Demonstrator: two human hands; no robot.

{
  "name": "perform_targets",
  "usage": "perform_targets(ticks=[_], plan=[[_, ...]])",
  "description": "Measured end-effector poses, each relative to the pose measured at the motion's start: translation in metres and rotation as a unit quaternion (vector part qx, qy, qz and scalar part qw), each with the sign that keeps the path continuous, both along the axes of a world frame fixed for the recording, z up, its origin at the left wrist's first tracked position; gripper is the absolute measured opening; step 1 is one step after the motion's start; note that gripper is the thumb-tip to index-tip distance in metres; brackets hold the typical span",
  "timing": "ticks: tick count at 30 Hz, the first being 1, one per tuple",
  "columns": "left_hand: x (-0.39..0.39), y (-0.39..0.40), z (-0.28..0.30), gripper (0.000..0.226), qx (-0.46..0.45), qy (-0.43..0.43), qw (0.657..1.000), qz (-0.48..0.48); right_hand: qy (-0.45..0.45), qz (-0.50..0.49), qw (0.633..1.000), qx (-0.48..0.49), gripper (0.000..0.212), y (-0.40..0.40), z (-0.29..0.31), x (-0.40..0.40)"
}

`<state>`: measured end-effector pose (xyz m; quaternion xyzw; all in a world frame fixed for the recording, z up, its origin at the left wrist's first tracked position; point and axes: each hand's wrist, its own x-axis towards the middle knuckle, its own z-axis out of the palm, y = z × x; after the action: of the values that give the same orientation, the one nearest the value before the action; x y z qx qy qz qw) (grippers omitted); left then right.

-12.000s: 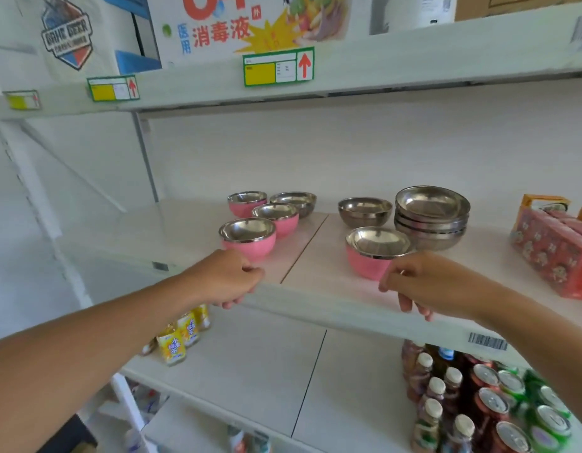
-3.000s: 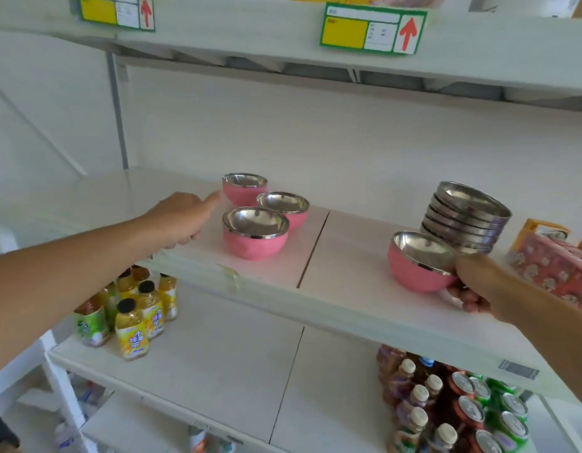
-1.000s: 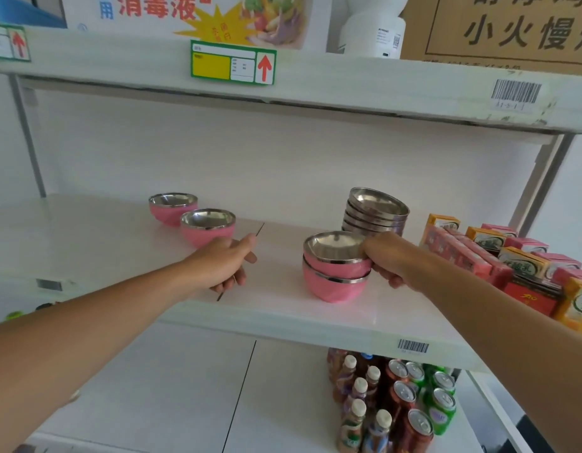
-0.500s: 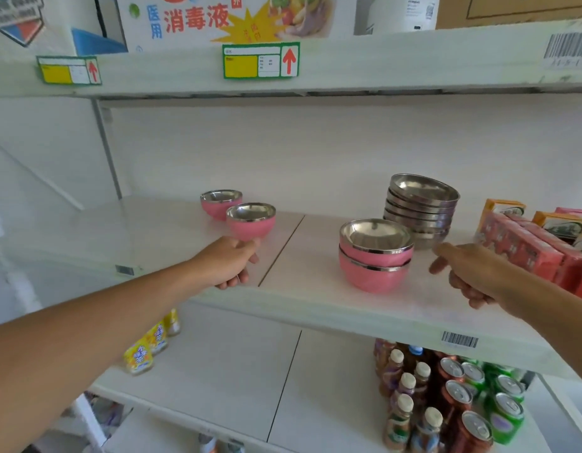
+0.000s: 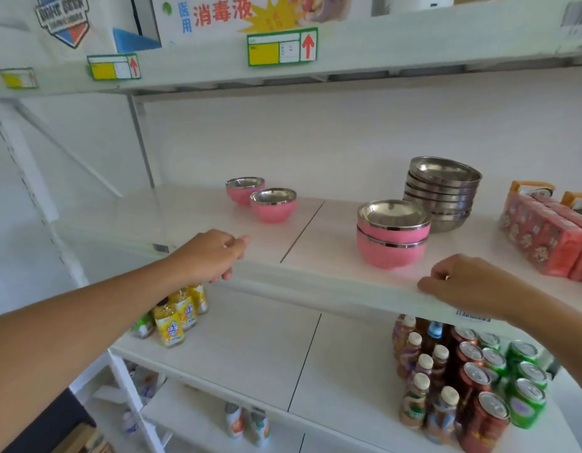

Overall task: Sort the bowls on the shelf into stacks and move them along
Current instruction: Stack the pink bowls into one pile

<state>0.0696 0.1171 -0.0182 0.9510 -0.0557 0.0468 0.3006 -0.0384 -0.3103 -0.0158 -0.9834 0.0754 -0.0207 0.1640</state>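
Observation:
On the white shelf [image 5: 316, 282], two pink bowls with steel insides form a stack [image 5: 392, 237] right of the middle seam. Behind it to the right stands a taller stack of several steel bowls [image 5: 441, 194]. Two single pink bowls sit left of the seam, one [image 5: 274, 205] in front of the other [image 5: 244, 190]. My left hand [image 5: 213, 255] rests on the shelf's front edge, fingers curled, holding no bowl. My right hand [image 5: 459, 284] rests on the front edge below and right of the pink stack, also without a bowl.
Red drink cartons [image 5: 548, 237] crowd the shelf's right end. Below are yellow juice bottles [image 5: 177, 317] at left and tea bottles and cans [image 5: 463, 380] at right. The upper shelf carries a box with red Chinese lettering and price tags [image 5: 281, 47].
My right hand has dropped from beside the pink stack to the shelf's front edge. My left hand has pulled back from the nearer single pink bowl to the edge.

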Motion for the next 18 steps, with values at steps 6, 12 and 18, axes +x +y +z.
perform_targets(ticks=[6,12,18], plan=[[-0.021,0.049,-0.010,0.056,0.034,-0.002,0.999,-0.032,-0.009,0.027,1.000,0.008,0.034,0.104,0.009,-0.010],[-0.036,0.105,-0.014,0.062,0.176,-0.080,0.981,-0.023,-0.031,0.037,0.998,0.043,0.033,0.200,0.006,0.025],[-0.015,0.130,0.011,0.060,0.192,-0.103,0.976,-0.019,-0.065,0.024,0.997,0.032,0.033,0.241,0.027,0.067]])
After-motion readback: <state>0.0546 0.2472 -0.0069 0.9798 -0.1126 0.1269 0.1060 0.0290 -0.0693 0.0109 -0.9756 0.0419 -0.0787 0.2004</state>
